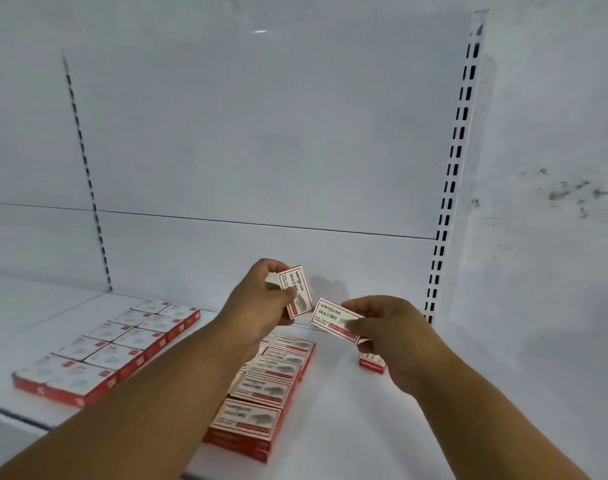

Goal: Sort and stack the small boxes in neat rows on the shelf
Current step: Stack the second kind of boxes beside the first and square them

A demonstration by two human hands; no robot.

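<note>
Both hands up over the white shelf (347, 393), each w/ one small red-and-white box. Left hand (261, 303) pinches its box (297, 292) by the short end, fingers (273, 268) curled over the top edge, thumb on the printed face; box stands nearly upright, tilted a bit. Right hand (389, 327) holds the second box (335, 322) flatter, face up toward the camera, thumb pressed on its right end, other fingers underneath, mostly hidden. The two boxes sit just beside each other in the air, corners near but apart as far as I can tell.

Below, on the shelf: a middle row of boxes (261, 389) running front to back, stacked at least two high at the near end, partly covered by the left forearm. To the left, well apart, a flat block of boxes (112, 348) laid in two neat columns. One lone box (372, 363) lies on the shelf under the right hand. Slotted upright (451, 174) on the back panel at right, another at left.
</note>
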